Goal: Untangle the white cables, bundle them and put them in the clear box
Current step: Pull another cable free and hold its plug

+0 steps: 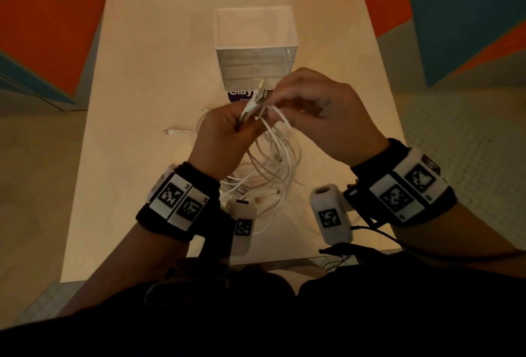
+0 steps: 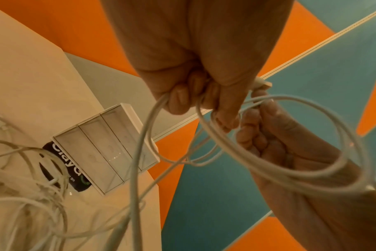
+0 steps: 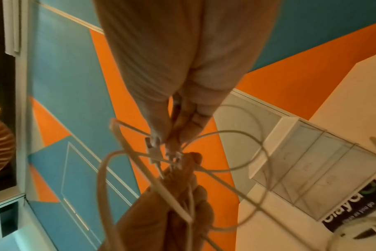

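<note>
Out beyond the left hand's knuckles, a loose plug end of one cable lies flat on the table, well apart from the tangle, probably already freed. The left hand is fisted round several strands of the white cables, holding them raised so the loops hang down and can fall open under their own weight; from the left wrist view the fingers curl tightly round two strands at least. Between the two hands, connector ends stick up out of the left fist, gathered there so they can serve as the start of a bundle. The right hand pinches at those ends with thumb and fingertips, apparently teasing one strand clear, though the blur makes it hard to say which. Below and between the wrists, the rest of the cables sit heaped on the table. Just past the hands stands the clear box, open at the top and close enough to drop a bundle in; no cable shows inside it. It rests partly on a dark sticker.
</note>
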A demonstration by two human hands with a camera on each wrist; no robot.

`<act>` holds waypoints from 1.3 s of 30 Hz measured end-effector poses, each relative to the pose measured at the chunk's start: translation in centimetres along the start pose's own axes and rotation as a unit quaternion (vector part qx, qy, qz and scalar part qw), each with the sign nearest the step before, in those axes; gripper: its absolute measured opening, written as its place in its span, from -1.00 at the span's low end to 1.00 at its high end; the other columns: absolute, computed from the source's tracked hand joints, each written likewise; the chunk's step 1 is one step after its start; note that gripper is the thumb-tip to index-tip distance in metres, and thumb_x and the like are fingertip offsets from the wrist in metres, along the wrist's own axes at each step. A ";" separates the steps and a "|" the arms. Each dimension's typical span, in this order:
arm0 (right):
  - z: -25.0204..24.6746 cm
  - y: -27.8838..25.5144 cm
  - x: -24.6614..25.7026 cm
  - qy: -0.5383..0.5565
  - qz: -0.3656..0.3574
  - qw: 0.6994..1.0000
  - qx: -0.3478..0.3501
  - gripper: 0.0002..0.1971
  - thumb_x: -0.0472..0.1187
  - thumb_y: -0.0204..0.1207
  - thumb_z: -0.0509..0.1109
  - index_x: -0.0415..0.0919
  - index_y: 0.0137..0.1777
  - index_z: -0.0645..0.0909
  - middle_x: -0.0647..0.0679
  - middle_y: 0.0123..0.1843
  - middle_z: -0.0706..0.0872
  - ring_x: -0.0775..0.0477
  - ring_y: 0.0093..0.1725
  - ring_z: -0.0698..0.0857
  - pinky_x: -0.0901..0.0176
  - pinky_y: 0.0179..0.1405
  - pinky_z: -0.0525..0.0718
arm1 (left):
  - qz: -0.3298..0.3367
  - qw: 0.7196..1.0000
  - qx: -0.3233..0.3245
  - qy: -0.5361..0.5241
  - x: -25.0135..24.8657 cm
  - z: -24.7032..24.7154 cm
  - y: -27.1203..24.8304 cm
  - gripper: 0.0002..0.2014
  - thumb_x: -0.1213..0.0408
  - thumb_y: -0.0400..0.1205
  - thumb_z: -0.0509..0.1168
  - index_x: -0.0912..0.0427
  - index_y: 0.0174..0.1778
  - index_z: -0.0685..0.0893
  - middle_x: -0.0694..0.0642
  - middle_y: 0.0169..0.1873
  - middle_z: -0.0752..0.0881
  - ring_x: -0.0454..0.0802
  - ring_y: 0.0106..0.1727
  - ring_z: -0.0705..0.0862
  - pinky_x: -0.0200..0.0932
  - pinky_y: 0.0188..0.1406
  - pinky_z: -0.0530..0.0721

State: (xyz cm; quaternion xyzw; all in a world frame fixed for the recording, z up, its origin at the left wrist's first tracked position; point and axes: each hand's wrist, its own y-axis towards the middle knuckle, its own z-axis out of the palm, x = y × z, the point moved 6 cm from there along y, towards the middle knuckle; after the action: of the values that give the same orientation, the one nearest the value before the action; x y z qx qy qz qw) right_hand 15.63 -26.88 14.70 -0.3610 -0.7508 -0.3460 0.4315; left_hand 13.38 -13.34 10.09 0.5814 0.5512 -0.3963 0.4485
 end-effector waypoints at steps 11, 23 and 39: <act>3.0 -1.3 -4.2 -0.016 0.106 0.992 0.073 -0.65 -0.19 0.55 0.37 0.18 0.26 0.47 -0.02 -0.31 0.52 0.01 -0.33 0.51 0.25 -0.31 0.49 | 0.038 0.998 -0.003 -0.047 -2.2 -1.6 -0.1 -0.87 0.32 0.56 0.38 -0.05 -0.17 0.70 0.02 -0.44 0.65 -0.22 -0.40 0.51 -0.38 -0.33 0.48; 3.6 -2.8 -5.0 0.038 0.103 0.993 -0.050 -0.74 -0.03 0.52 0.34 -0.13 0.12 0.63 -0.11 -0.04 0.72 -0.07 -0.05 0.72 -0.17 0.01 0.68 | -0.013 0.994 0.019 -0.103 0.1 0.0 -1.4 -0.92 0.11 0.48 0.39 -0.16 -0.22 0.80 0.28 -0.39 0.66 0.04 -0.33 0.52 -0.08 -0.25 0.52; -8.2 -9.4 -8.5 -0.316 0.371 0.839 0.241 -0.80 -0.10 0.59 0.29 -0.10 -0.19 0.70 0.01 -0.21 0.73 0.09 -0.24 0.67 0.31 -0.31 0.48 | -0.023 0.992 -0.019 -0.120 1.2 -6.0 -2.7 -0.72 0.18 0.68 0.13 -0.05 -0.25 0.72 -0.10 -0.52 0.63 -0.14 -0.54 0.34 -0.40 -0.52 0.33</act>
State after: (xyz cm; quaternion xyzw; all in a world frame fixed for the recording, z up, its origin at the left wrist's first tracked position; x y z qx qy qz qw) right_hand 14.15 -40.41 8.25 -0.5874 -0.7156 0.1645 0.3405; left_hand 10.57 -7.29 10.44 0.5080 0.5141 -0.4629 0.5132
